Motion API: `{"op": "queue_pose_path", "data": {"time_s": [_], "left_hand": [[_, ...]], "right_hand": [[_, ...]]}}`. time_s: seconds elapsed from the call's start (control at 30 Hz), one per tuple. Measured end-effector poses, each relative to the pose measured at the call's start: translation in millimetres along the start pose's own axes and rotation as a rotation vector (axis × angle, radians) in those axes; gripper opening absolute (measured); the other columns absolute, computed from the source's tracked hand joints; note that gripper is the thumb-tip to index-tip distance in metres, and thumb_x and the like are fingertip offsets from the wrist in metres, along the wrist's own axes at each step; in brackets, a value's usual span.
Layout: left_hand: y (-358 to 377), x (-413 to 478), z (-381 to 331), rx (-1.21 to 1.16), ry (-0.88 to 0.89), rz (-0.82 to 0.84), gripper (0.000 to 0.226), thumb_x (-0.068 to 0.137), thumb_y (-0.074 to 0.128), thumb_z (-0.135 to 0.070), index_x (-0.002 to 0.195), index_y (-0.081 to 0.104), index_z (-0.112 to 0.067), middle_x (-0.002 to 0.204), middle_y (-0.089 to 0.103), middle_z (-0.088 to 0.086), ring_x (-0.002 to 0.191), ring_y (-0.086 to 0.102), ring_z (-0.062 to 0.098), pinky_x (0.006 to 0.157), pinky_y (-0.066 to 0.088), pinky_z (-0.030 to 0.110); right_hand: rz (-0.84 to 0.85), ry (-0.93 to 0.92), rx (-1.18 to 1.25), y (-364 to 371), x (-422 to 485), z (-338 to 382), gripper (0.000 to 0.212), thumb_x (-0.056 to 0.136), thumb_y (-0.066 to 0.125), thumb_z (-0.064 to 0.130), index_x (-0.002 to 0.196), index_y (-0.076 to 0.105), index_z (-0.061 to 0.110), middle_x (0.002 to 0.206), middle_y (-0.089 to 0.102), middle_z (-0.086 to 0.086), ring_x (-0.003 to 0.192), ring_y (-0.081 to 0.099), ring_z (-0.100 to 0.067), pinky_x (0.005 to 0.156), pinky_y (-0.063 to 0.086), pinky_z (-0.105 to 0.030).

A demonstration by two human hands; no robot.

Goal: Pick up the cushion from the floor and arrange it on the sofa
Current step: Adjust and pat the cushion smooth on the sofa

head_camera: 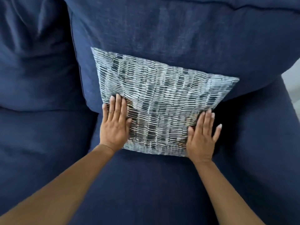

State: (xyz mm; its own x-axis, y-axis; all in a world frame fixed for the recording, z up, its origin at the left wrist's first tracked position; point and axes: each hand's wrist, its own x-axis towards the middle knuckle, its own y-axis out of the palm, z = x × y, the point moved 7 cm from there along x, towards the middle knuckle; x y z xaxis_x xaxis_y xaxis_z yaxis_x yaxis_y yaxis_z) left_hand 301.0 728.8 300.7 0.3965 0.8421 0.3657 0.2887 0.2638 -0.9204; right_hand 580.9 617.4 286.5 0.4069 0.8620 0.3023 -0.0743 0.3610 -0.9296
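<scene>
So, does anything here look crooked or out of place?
Slightly. The patterned cushion leans on the sofa back but sits turned, its top edge sloping down to the right. Both the left hand and right hand lie flat on it. Nothing looks damaged.

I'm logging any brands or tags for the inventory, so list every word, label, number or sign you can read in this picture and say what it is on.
None: no text can be read anywhere in the view.
The patterned cushion carries only a woven dash print, no letters or tag.
The navy sofa shows plain fabric, no label visible.
The left hand and right hand lie flat on the cushion and show no writing.
</scene>
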Motion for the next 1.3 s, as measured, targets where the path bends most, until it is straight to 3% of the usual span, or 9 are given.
{"op": "queue_pose_path", "data": {"time_s": [0.23, 0.4, 0.53, 0.63, 0.77, 0.9, 1.03, 1.17, 1.3], "left_hand": [[21, -40, -92, -0.029, 0.307, 0.056, 0.066, 0.102, 0.037, -0.029, 0.157, 0.007, -0.008, 0.167, 0.002, 0.008, 0.154, -0.001, 0.026, 0.124, 0.001, 0.047], [36, -32, -20, 0.161, 0.176, 0.206, 0.066, 0.102, 0.042, -0.029, 0.155, 0.010, -0.006, 0.162, 0.007, 0.010, 0.150, 0.005, 0.026, 0.123, -0.002, 0.046], [13, -38, -26, 0.052, 0.197, 0.112, 0.067, 0.101, 0.038, -0.029, 0.155, 0.006, -0.004, 0.163, 0.009, 0.015, 0.153, -0.003, 0.026, 0.123, 0.001, 0.050], [-13, -23, -69, -0.058, 0.302, -0.003, 0.068, 0.104, 0.031, -0.036, 0.158, 0.000, -0.009, 0.168, -0.009, 0.006, 0.154, -0.008, 0.026, 0.124, 0.002, 0.051], [-32, 51, -80, 0.005, 0.224, 0.017, 0.064, 0.105, 0.029, -0.038, 0.158, 0.011, -0.008, 0.167, 0.005, 0.008, 0.154, -0.002, 0.026, 0.124, -0.002, 0.050], [-30, 86, -43, 0.143, 0.161, 0.192, 0.063, 0.106, 0.023, -0.040, 0.159, 0.002, -0.013, 0.168, -0.001, 0.003, 0.154, -0.008, 0.020, 0.123, -0.010, 0.048], [-52, 93, 8, 0.135, -0.143, 0.164, 0.067, 0.105, 0.010, -0.046, 0.158, -0.005, -0.008, 0.167, -0.010, 0.009, 0.153, -0.014, 0.023, 0.122, -0.009, 0.051], [-79, 106, -39, 0.019, 0.118, 0.047, 0.068, 0.104, 0.023, -0.041, 0.158, 0.006, -0.003, 0.167, 0.000, 0.013, 0.154, -0.002, 0.030, 0.124, -0.001, 0.052], [-65, 124, -59, 0.130, 0.204, 0.225, 0.065, 0.105, 0.011, -0.043, 0.159, -0.003, -0.010, 0.167, -0.009, 0.007, 0.153, -0.014, 0.024, 0.123, -0.007, 0.050]], "right_hand": [[0.080, -0.437, -0.016, 15, -53, 89, 0.062, 0.103, 0.030, 0.035, 0.157, 0.006, 0.014, 0.165, 0.001, -0.001, 0.152, -0.001, -0.017, 0.120, -0.007, -0.047], [0.252, -0.316, -0.217, 43, -34, 19, 0.070, 0.102, 0.041, 0.032, 0.156, -0.001, 0.012, 0.164, -0.004, -0.002, 0.150, -0.015, -0.015, 0.120, -0.010, -0.049], [0.148, -0.143, -0.107, 12, -31, 0, 0.067, 0.104, 0.038, 0.032, 0.155, 0.004, 0.006, 0.164, -0.001, -0.009, 0.152, -0.005, -0.019, 0.120, -0.002, -0.054], [-0.005, -0.269, -0.016, -19, -22, 38, 0.064, 0.104, 0.033, 0.037, 0.156, 0.008, 0.008, 0.165, -0.001, -0.006, 0.152, 0.004, -0.022, 0.120, 0.000, -0.052], [0.019, -0.394, -0.006, -33, 35, 96, 0.062, 0.105, 0.027, 0.040, 0.157, 0.009, 0.013, 0.166, 0.000, -0.001, 0.152, 0.003, -0.018, 0.121, -0.003, -0.048], [0.133, -0.163, -0.104, -33, 78, 55, 0.061, 0.106, 0.023, 0.038, 0.157, 0.001, 0.012, 0.166, -0.007, -0.001, 0.151, -0.009, -0.015, 0.121, -0.003, -0.051], [0.074, 0.048, -0.099, -55, 75, 28, 0.063, 0.105, 0.019, 0.039, 0.157, -0.002, 0.009, 0.166, -0.010, -0.004, 0.152, -0.010, -0.020, 0.119, 0.002, -0.057], [0.003, -0.176, 0.013, -76, 89, 94, 0.063, 0.105, 0.024, 0.037, 0.157, 0.003, 0.009, 0.166, -0.003, -0.006, 0.152, 0.000, -0.022, 0.120, -0.005, -0.051], [0.143, -0.296, -0.035, -65, 109, 124, 0.060, 0.106, 0.019, 0.038, 0.157, 0.001, 0.013, 0.166, -0.007, -0.001, 0.152, -0.008, -0.016, 0.121, -0.004, -0.048]]}}
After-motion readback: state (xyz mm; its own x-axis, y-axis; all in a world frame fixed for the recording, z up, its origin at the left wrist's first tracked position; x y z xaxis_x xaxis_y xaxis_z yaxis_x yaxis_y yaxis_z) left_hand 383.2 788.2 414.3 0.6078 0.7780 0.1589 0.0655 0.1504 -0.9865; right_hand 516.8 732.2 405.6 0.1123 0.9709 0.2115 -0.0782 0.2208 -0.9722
